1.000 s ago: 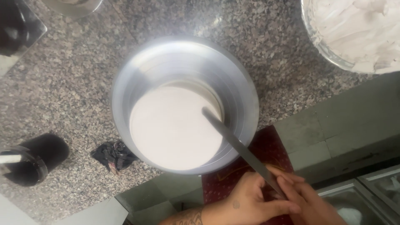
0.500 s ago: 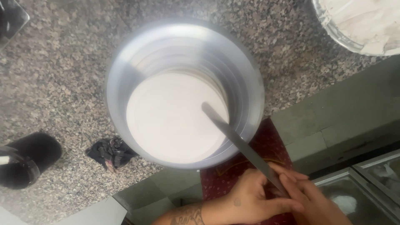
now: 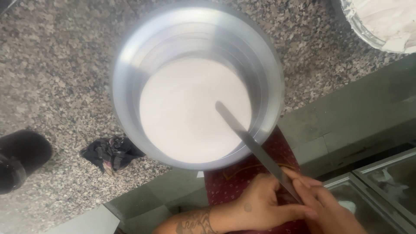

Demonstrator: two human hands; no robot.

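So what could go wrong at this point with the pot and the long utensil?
1. The metal pot stands close to the edge of the granite counter; a hard push on the long metal handle, which leans on the near rim, might shift or tip it.
2. Both hands, left hand and right hand, grip the handle's far end, so the white liquid could slosh.

The long metal handle (image 3: 255, 149) dips into the white liquid (image 3: 190, 108) in the steel pot (image 3: 130, 65), so its lower end is hidden. Right of the pot, a foil-rimmed dish (image 3: 368, 30) is cut by the edge. The right hand (image 3: 329, 208) runs off the bottom edge. Left of the pot, a dark object (image 3: 19, 158) is cut off and blurred.
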